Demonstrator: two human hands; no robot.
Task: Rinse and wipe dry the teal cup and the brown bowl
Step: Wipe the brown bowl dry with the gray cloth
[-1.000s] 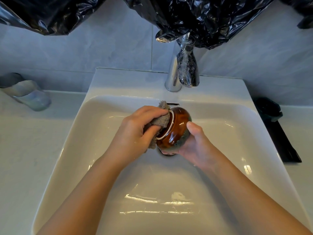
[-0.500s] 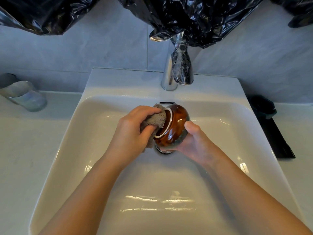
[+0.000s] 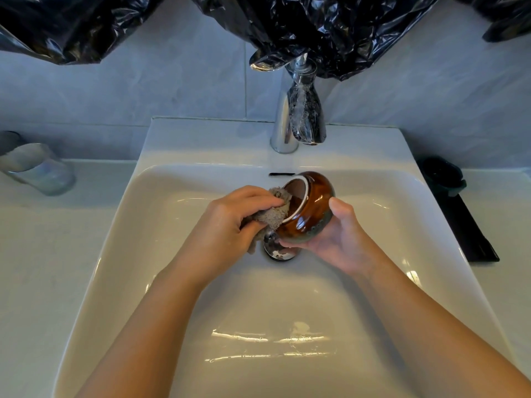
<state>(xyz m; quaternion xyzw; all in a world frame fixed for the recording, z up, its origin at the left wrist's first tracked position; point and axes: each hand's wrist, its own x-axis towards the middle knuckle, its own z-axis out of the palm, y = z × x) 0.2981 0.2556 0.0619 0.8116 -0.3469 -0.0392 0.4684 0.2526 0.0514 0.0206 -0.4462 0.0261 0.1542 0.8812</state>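
The person's right hand (image 3: 333, 237) cradles the brown bowl (image 3: 309, 209) from beneath, its fingers curled under the rounded belly and the thumb pressed against the far side, so the bowl hangs tipped with its mouth turned toward the left hand (image 3: 230, 222). That tilt looks deliberate: it opens the inside to the other hand and lets any water run out over the sink (image 3: 161, 196), whose drain (image 3: 277, 252) sits just below the right fingertips. The left hand's fingers are closed together around a grey cloth (image 3: 271, 215), thumb underneath, pinching it into a wad whose leading edge is pushed over the pale rim and into the bowl's mouth. This appears to be the drying step for the bowl, with the interior being wiped. The teal cup (image 3: 442, 175) seems to be the dark object on the counter well beyond the right hand's knuckles, beside a black tray (image 3: 471, 234); its colour is hard to confirm. The tap (image 3: 298, 122) stands past both sets of fingertips, with no water visible.
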